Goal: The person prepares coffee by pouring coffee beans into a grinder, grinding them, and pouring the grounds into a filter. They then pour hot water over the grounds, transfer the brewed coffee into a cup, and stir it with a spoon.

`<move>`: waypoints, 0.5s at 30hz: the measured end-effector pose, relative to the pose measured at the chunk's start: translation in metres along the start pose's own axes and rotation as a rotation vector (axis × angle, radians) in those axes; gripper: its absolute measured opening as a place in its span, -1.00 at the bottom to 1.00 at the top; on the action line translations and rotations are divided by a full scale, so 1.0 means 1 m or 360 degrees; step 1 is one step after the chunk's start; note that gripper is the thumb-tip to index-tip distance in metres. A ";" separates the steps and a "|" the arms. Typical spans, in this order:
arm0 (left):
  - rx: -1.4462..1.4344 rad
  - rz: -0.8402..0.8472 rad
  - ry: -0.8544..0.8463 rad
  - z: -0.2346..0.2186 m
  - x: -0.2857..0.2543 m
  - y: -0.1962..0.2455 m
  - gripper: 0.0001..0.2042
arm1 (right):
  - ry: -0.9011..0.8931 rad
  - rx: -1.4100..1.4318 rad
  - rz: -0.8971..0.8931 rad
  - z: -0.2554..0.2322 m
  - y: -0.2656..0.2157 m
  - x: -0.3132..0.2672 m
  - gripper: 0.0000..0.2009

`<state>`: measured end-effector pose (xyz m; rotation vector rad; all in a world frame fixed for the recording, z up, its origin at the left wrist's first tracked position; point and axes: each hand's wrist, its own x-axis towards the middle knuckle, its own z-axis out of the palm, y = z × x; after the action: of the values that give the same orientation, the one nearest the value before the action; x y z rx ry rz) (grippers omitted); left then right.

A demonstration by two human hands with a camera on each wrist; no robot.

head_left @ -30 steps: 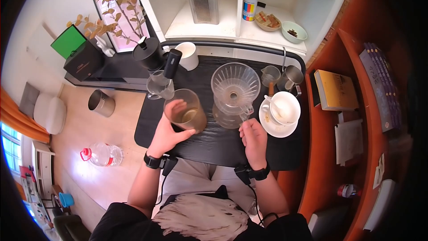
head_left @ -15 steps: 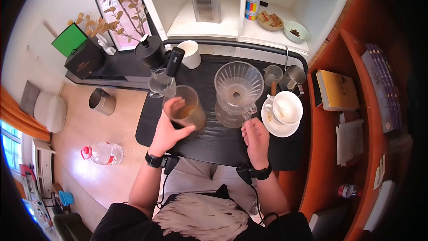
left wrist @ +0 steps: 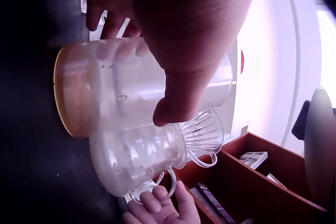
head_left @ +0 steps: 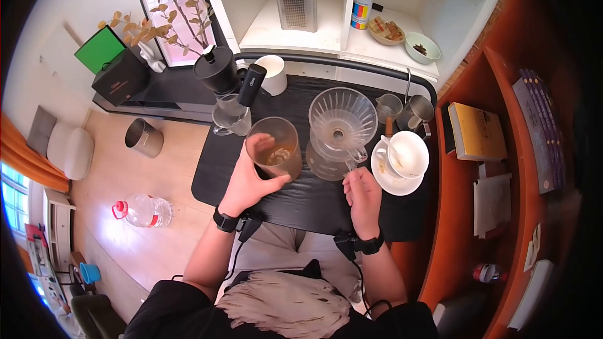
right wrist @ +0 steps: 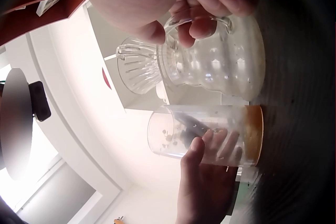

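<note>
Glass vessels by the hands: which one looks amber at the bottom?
The tall, straight-sided glass in the left hand; amber shows at its base, while the handled server under the ribbed dripper looks colorless.

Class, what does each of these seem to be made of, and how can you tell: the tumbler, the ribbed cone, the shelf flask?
Tumbler: smooth, clear glass or plastic; the hand's fingers show through its wall.
Ribbed cone: glossy, clear glass or plastic; it is see-through, with bright highlights along its ribs.
Flask: probably metal, with a patterned front; silvery grey sheen.
</note>
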<state>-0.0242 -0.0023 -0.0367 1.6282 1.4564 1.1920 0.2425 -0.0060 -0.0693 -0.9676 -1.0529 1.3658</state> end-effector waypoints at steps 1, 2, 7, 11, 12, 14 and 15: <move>-0.0012 0.0016 -0.0031 -0.003 -0.003 -0.002 -0.11 | -0.0004 0.0019 -0.0010 0.000 0.001 0.000 -0.76; -0.0026 0.0034 -0.0068 -0.006 -0.004 -0.005 -0.12 | 0.0000 0.0037 -0.0022 -0.001 0.002 0.000 -0.76; -0.0027 -0.0024 0.0094 -0.003 0.001 -0.005 -0.09 | -0.0005 -0.0076 -0.0130 0.000 0.004 0.000 -0.74; 0.0091 0.0014 -0.0049 -0.008 -0.004 -0.001 -0.10 | -0.0006 -0.0007 -0.0003 -0.002 0.000 -0.001 -0.75; 0.0093 0.0020 -0.0049 -0.009 -0.004 -0.005 -0.10 | -0.0005 -0.0005 -0.0010 -0.003 0.000 0.000 -0.75; 0.0102 0.0027 0.0002 -0.012 -0.001 -0.010 -0.09 | -0.0020 -0.0036 -0.0053 -0.003 0.002 0.000 -0.76; 0.0109 0.0022 0.0002 -0.011 -0.002 -0.011 -0.09 | -0.0022 -0.0029 -0.0047 -0.003 0.002 -0.002 -0.76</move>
<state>-0.0384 -0.0034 -0.0427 1.6858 1.5040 1.1625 0.2450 -0.0073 -0.0719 -0.9533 -1.0878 1.3425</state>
